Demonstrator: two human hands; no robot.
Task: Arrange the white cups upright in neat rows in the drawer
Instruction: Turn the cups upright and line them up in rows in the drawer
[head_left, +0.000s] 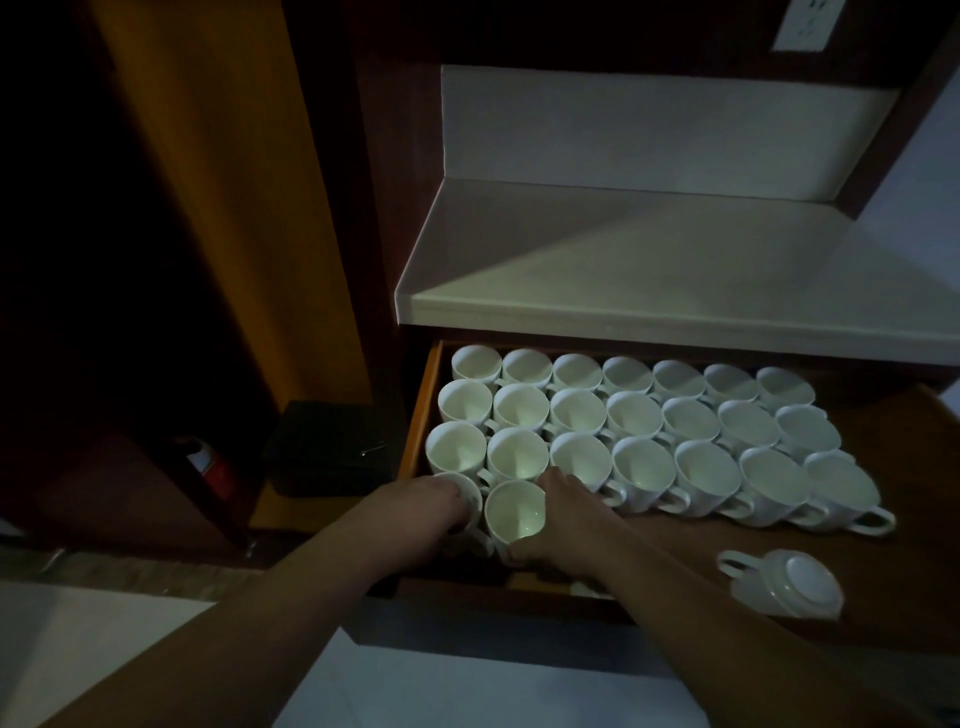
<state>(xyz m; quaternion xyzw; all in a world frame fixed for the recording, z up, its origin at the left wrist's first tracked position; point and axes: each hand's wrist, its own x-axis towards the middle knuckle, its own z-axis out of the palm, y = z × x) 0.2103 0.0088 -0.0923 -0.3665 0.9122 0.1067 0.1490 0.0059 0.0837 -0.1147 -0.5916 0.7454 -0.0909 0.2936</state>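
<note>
Three rows of cups (634, 415) stand done past my hands, my left hand (441, 501) grips one cup (474, 500), my right hand (563, 514) grips the next cup (514, 509), and an upside-down cup (795, 582) waits to its right.

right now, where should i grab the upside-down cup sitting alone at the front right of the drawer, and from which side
Take the upside-down cup by its handle, coming from the left. It rests mouth down with its base up, so there is no rim to pinch; the loop juts out freely, clear of the other cups.
</note>
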